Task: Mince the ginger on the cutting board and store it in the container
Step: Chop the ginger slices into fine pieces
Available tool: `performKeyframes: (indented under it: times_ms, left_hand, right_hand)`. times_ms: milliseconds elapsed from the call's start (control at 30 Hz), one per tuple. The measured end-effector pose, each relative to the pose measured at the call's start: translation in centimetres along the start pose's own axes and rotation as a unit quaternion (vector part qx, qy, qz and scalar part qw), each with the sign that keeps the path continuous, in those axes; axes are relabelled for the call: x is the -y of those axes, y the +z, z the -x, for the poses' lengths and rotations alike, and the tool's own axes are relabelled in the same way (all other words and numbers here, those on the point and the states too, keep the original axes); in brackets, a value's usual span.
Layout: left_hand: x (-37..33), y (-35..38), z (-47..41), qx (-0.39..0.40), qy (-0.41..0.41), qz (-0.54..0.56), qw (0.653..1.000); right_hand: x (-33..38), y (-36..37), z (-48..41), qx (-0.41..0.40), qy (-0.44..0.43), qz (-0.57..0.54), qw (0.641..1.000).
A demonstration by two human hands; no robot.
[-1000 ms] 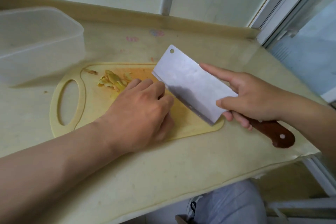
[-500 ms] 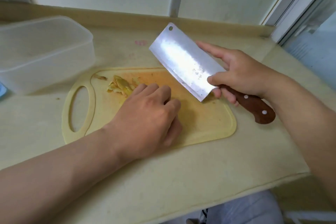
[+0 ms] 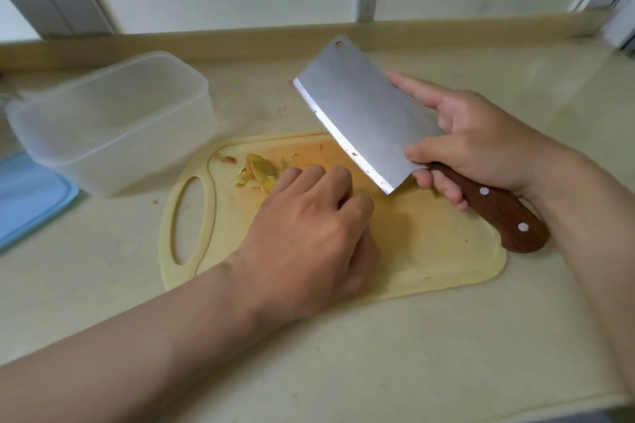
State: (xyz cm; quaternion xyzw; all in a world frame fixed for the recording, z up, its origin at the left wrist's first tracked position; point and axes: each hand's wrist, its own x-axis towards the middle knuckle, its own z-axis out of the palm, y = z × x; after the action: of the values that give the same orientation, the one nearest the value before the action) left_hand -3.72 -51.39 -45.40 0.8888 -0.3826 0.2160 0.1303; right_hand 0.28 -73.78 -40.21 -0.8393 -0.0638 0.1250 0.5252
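A pale worktop runs beneath a window wall. On it lies a yellow cutting board, with the ginger in a small heap of slices near its handle end. The left hand rests on the board just beside the heap, fingers curled under; whether they pin any ginger I cannot tell. The right hand grips a cleaver, tilted and lifted clear of the board. An open container stands left of the board, beside a blue lid.

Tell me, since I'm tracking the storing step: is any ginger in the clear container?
No, the clear container looks empty, while the ginger lies on the cutting board.
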Motion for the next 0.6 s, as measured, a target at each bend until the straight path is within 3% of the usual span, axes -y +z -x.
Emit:
performKeyframes:
  times_ms: [200,333,500,600]
  left_hand:
    - [1.8,-2.3,-2.1,0.006,-0.037,0.044,0.998]
    - [5.1,-5.3,-2.7,0.084,-0.092,0.088,0.988]
    - [4.9,-6.3,-1.8,0.211,-0.114,0.051,0.97]
    - [3.8,-5.8,-1.6,0.233,-0.12,-0.015,0.965]
  right_hand:
    - [0.4,0.6,0.4,0.003,-0.022,0.021,1.0]
    - [0.6,0.7,1.0,-0.022,-0.04,0.063,0.997]
    - [0.6,0.5,2.0,-0.041,-0.064,0.053,0.996]
    - [0.6,0.4,2.5,-0.049,-0.072,0.052,0.995]
